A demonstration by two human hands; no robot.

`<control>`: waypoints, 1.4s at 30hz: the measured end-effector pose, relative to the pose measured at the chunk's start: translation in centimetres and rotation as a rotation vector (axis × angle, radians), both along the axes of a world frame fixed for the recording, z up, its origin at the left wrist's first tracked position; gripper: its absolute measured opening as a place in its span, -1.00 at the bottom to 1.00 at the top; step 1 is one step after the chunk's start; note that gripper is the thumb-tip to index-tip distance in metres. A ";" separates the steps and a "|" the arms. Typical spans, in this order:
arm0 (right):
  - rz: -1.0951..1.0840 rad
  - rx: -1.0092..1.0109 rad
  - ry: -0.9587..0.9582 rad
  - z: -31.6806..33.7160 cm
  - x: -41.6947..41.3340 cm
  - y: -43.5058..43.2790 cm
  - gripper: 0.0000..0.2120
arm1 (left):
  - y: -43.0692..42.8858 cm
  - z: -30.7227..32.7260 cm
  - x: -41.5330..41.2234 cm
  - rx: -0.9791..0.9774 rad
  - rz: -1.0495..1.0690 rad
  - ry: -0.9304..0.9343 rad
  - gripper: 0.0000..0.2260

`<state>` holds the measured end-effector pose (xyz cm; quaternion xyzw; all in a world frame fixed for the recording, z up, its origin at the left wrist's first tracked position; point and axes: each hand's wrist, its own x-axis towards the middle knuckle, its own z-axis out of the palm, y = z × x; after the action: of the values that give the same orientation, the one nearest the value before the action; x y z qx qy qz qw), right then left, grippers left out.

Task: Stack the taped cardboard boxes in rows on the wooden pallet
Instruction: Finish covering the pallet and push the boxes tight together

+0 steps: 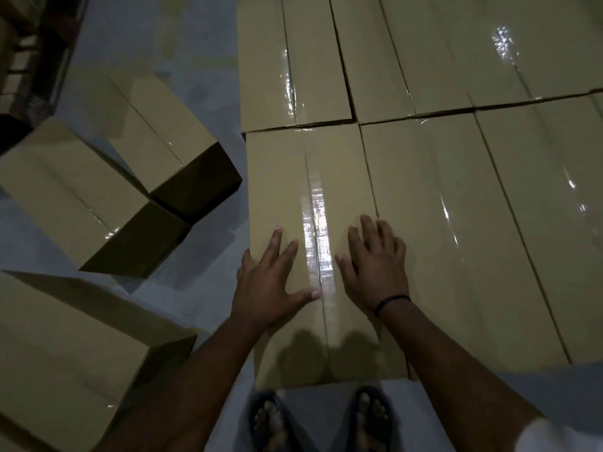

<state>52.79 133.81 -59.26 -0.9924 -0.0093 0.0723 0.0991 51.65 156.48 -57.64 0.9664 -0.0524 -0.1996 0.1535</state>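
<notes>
My left hand (pixel 267 282) and right hand (pixel 375 269) flat, fingers spread, pressing box (pixel 293 197) at frame centre. Uneven push risks skewing it, opening gap against row (pixel 456 223) right.

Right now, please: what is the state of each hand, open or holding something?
Left hand: open, flat on the box, holding nothing.
Right hand: open, fingers spread on the same box.

Recorded uniform plain tan on the cardboard boxes (pixel 424 223); clear glossy tape (pixel 318 249) along the seams, streaked with white glare. Pale blue-grey floor (pixel 195 44). Black wristband (pixel 390 303), dark sandals (pixel 261 399), white sleeve (pixel 554 435).
</notes>
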 end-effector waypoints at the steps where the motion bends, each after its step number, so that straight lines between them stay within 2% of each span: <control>1: 0.043 -0.040 0.022 -0.8 0.0 -0.1 -0.36 | 0.2 -0.8 0.4 0.007 -0.025 -0.005 -0.02; 8: 0.079 -0.022 0.044 -1.1 -1.2 -0.5 -0.27 | -0.1 -0.8 0.5 0.007 -0.043 0.024 -0.03; 16: 0.131 -0.003 0.100 -0.7 -8.5 -2.3 -0.11 | -1.1 0.5 -3.4 0.006 0.005 0.100 -0.01; 25: 0.391 -0.069 0.196 0.7 -14.4 -5.5 0.14 | -1.6 1.0 -8.4 0.013 0.009 0.148 0.10; 29: 0.458 -0.130 0.206 0.4 -14.1 -6.2 0.08 | -1.5 0.7 -8.1 -0.004 -0.001 0.149 0.13; 34: 0.441 -0.105 0.255 1.1 -14.0 -5.7 0.10 | -0.9 0.8 -7.5 -0.018 -0.034 0.200 0.16; 37: 0.402 -0.048 0.282 2.2 -13.9 -5.2 0.08 | -0.7 2.2 -6.9 -0.050 -0.030 0.235 0.08; 42: 0.324 0.063 0.308 4.3 -12.6 -5.3 -0.11 | -1.0 5.1 -6.2 -0.177 0.170 0.246 -0.08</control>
<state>40.19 128.51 -54.92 -0.9515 -0.1557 0.2378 0.1174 45.46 155.52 -52.53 0.9183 0.0311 -0.2973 0.2596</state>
